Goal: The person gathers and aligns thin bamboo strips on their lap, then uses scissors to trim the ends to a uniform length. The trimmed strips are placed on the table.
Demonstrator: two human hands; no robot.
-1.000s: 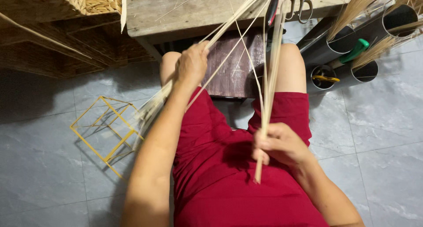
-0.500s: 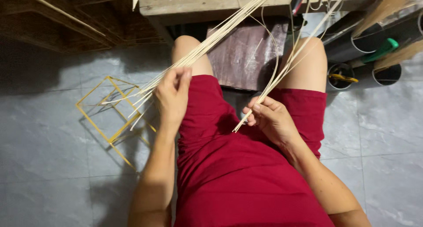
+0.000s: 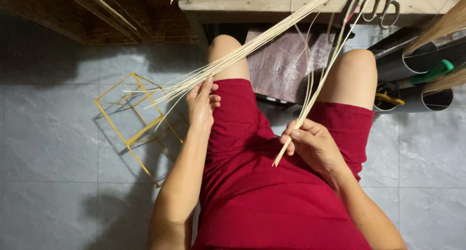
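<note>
Pinching a long, fanned sheaf of pale strips [image 3: 252,47] with the left hand [image 3: 203,102], fingers pressed together around it just beside the left knee, with the loose ends spraying out past the fingertips. Gripping a thinner bunch of strips [image 3: 318,87] in the right hand [image 3: 315,145], closed between thumb and curled fingers above the lap, with the cut ends poking out below the palm. Leading both lots up and away toward the edge of the wooden counter [image 3: 233,0] at the top.

Looks like dividing the strips into two lots, to judge from the uneven split between the hands. Calls next for a steady pinch on the left and a gentle draw of single strips, without kinking them or tangling them where the lots run close together near the counter edge.

Seated in red shorts [image 3: 272,192] over a grey tiled floor [image 3: 48,133], with a dark worn board [image 3: 281,61] between the knees. On the floor left of the left hand, a yellow open frame [image 3: 131,114], apart from the hand but beneath the strip ends. Farther out, scissors [image 3: 386,5] at the counter edge. At the right, open-mouthed dark tubes [image 3: 395,65] with a green-handled tool [image 3: 432,71]. At the top left, woven basketwork [image 3: 73,12].

No packages, labels or signs to be seen.
</note>
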